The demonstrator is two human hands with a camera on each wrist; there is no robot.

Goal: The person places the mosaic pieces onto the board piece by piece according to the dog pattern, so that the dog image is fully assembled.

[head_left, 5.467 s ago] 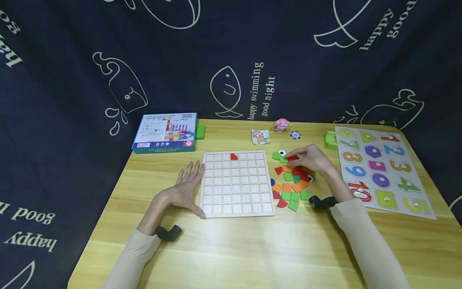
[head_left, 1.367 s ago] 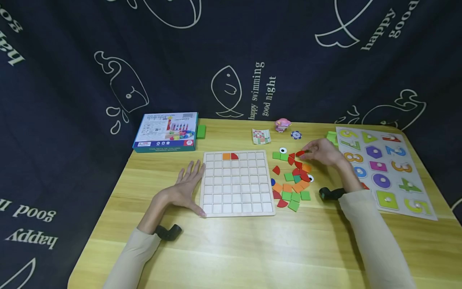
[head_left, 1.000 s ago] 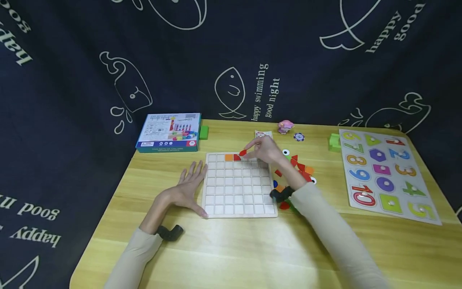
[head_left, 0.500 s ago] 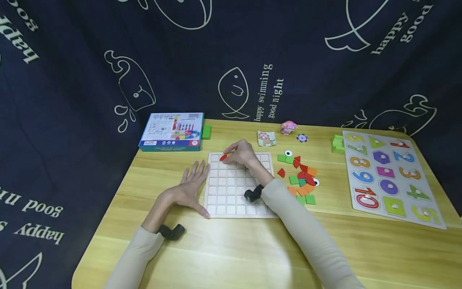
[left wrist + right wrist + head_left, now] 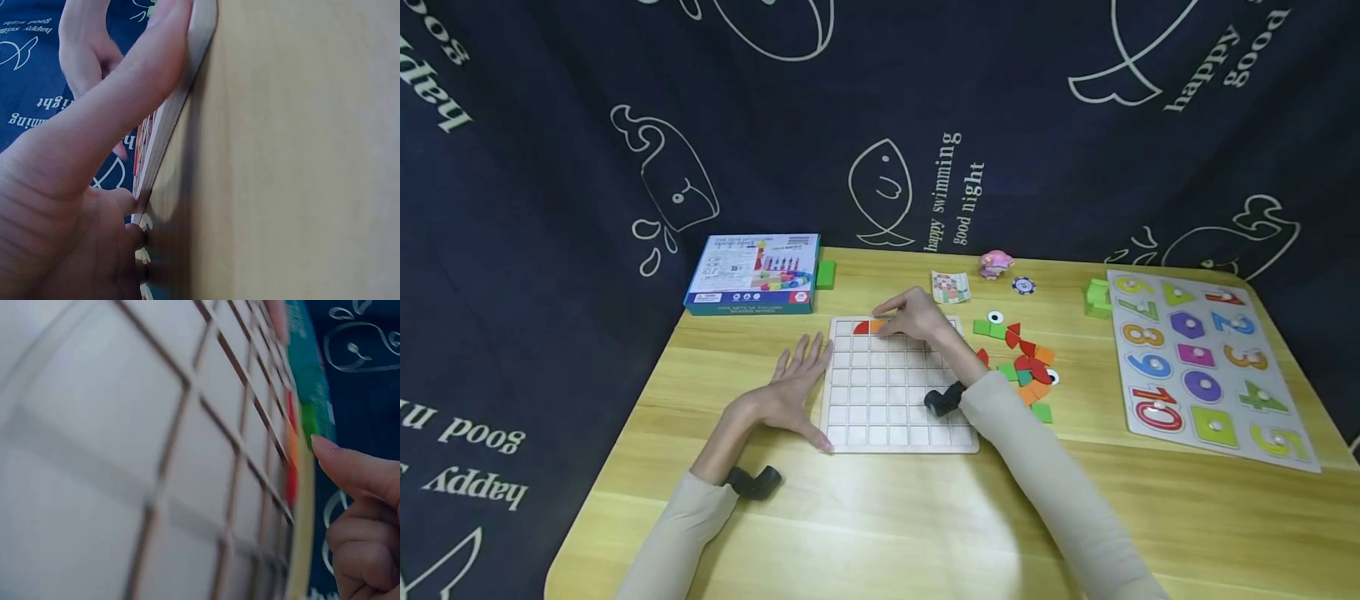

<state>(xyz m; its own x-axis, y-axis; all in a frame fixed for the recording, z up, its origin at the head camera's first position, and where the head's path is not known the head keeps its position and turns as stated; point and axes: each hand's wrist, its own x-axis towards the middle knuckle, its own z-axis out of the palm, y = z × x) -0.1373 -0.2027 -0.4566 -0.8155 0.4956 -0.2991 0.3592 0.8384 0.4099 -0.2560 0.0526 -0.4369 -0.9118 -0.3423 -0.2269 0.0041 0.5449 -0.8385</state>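
Left grip (image 5: 786,396) wide against grid board (image 5: 877,394)

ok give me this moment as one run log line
left hand: touching grid board | right hand: at far row | red tile: left of orange tile

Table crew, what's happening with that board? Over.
Left hand spread against left edge of board. Right hand over top row, hiding some squares. Red piece, orange piece side by side there.
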